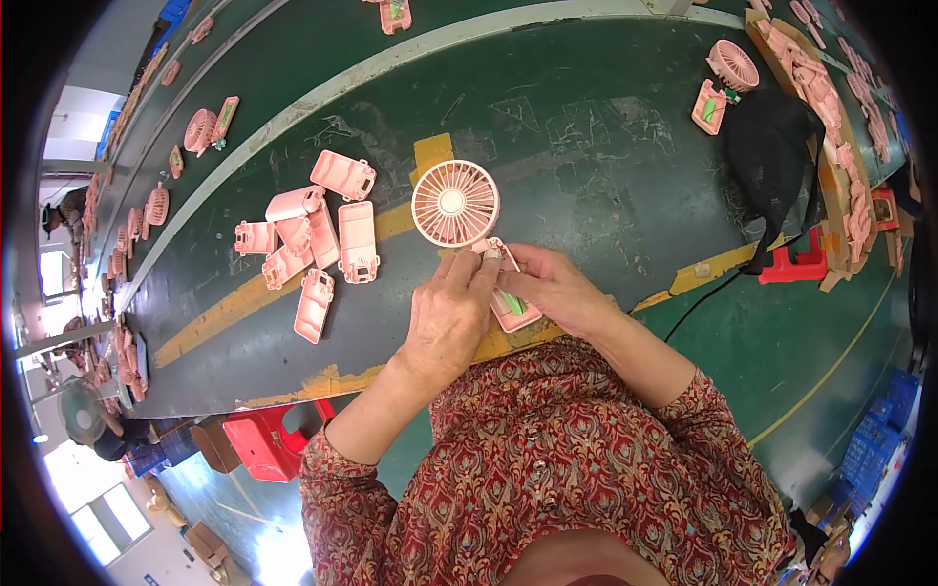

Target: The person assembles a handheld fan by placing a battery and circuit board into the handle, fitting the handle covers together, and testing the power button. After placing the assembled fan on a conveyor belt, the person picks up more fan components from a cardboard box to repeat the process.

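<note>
A pink handheld fan (456, 203) lies at the table's near edge, its round grille away from me and its opened handle (515, 314) toward me. A green part shows inside the handle. My left hand (451, 305) presses its fingertips together on the handle's upper end, just below the grille. From the other side my right hand (559, 286) grips the same handle with thumb and fingers. What lies between the fingertips is hidden. To the left is a loose pile of pink handle shells (311, 227), with one shell (314, 306) lying apart nearer me.
The green worktable (576, 146) has worn yellow tape. Far right are another pink fan (733, 65), a black bag (772, 161) and a cardboard box (831, 146) of pink parts. Red stools (264, 442) stand below the edge. A conveyor with more fans runs along the far left.
</note>
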`<action>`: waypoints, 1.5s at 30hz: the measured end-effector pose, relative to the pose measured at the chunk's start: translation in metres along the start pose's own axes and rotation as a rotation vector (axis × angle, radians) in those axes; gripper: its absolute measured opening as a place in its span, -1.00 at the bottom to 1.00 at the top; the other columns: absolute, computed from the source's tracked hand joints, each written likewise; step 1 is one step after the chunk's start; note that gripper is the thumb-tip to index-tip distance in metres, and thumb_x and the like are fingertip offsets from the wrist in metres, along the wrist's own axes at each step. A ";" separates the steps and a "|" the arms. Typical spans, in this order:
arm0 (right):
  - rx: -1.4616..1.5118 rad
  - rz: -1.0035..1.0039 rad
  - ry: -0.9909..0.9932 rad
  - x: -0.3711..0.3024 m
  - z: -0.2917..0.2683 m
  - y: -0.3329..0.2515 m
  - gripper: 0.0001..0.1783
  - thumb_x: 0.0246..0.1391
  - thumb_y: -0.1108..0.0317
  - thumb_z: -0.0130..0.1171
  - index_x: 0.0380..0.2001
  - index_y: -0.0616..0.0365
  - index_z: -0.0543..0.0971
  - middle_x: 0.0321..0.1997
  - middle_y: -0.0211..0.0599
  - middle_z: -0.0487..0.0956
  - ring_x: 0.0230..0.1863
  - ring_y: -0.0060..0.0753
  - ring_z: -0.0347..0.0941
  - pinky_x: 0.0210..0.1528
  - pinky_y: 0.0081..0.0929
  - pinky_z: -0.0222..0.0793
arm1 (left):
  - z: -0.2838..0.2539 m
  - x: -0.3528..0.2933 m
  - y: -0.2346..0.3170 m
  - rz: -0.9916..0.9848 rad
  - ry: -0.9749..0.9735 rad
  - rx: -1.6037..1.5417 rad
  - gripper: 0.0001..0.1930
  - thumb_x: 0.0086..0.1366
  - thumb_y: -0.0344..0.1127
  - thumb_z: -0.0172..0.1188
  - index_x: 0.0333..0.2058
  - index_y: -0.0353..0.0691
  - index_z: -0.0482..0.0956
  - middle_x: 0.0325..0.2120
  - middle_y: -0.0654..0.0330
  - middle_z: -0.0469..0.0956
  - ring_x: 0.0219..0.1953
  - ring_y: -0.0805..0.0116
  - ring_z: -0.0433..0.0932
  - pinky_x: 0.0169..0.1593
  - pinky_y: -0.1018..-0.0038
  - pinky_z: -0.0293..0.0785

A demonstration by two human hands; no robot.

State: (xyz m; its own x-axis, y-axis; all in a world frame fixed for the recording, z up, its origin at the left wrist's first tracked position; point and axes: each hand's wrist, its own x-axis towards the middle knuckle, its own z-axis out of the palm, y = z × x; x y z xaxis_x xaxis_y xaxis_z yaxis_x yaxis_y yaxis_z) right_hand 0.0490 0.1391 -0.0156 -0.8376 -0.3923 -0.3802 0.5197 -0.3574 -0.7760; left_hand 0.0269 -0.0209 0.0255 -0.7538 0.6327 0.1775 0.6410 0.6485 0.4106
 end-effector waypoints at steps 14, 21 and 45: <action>-0.020 -0.029 0.060 -0.001 0.004 0.001 -0.76 0.15 0.45 -0.04 -0.12 0.27 0.44 -0.23 -0.39 0.52 -0.24 -0.66 0.43 -0.21 -0.62 0.38 | -0.015 0.013 -0.013 -0.053 -0.072 -0.236 -0.76 0.02 -0.53 0.15 -0.26 -0.27 0.57 -0.38 0.05 0.54 -0.41 0.05 0.55 -0.36 0.33 0.51; -0.017 -0.022 -0.002 0.002 -0.002 0.004 -0.70 0.17 0.43 -0.03 -0.03 0.30 0.39 -0.14 -0.40 0.48 -0.16 -0.68 0.40 -0.14 -0.65 0.37 | -0.011 0.023 -0.010 -0.054 -0.069 -0.095 -0.89 0.02 -0.47 0.17 -0.41 -0.26 0.56 -0.50 0.13 0.51 -0.47 0.08 0.53 -0.43 0.31 0.46; 0.030 -0.005 0.019 0.001 0.002 -0.004 -0.71 0.15 0.36 0.04 -0.09 0.28 0.43 -0.22 -0.33 0.55 -0.24 -0.63 0.47 -0.24 -0.66 0.41 | -0.002 -0.004 -0.016 -0.189 0.120 -0.422 -0.86 0.09 -0.54 0.18 -0.32 -0.37 0.53 -0.40 0.03 0.55 -0.38 0.17 0.57 -0.29 0.39 0.49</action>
State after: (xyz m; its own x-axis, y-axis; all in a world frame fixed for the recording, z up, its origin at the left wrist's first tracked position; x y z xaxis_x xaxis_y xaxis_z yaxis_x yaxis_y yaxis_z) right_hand 0.0469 0.1381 -0.0117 -0.8430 -0.3744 -0.3862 0.5202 -0.3850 -0.7624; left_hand 0.0191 -0.0350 0.0199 -0.8790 0.4505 0.1565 0.3949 0.5034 0.7685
